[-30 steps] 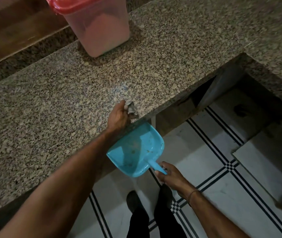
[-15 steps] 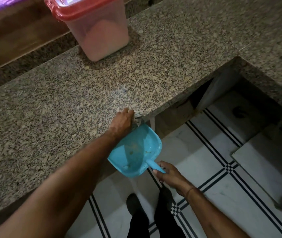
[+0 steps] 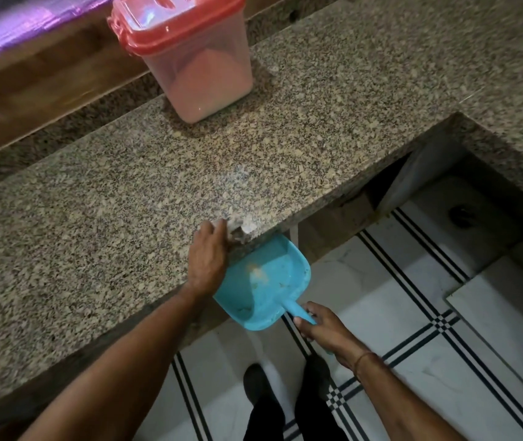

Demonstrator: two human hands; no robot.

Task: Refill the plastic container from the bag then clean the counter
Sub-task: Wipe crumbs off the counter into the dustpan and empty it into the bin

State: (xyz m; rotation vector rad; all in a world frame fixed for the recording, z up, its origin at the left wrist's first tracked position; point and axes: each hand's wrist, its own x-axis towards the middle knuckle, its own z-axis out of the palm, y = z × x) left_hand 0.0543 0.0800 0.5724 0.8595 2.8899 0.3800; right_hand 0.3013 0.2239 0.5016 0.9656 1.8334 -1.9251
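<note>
Counter [image 3: 126, 218] edge: left grip [image 3: 207, 259] seemingly presses cloth [image 3: 241, 229].

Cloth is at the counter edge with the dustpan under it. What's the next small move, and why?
Probably draw the left hand and its cloth the last bit over the counter edge. A pale patch of spill sits right at the lip beside the cloth, and the right hand holds the blue dustpan just below, already catching some crumbs.

Granite counter [image 3: 126, 198] under red-lidded container [image 3: 196, 68]
</note>
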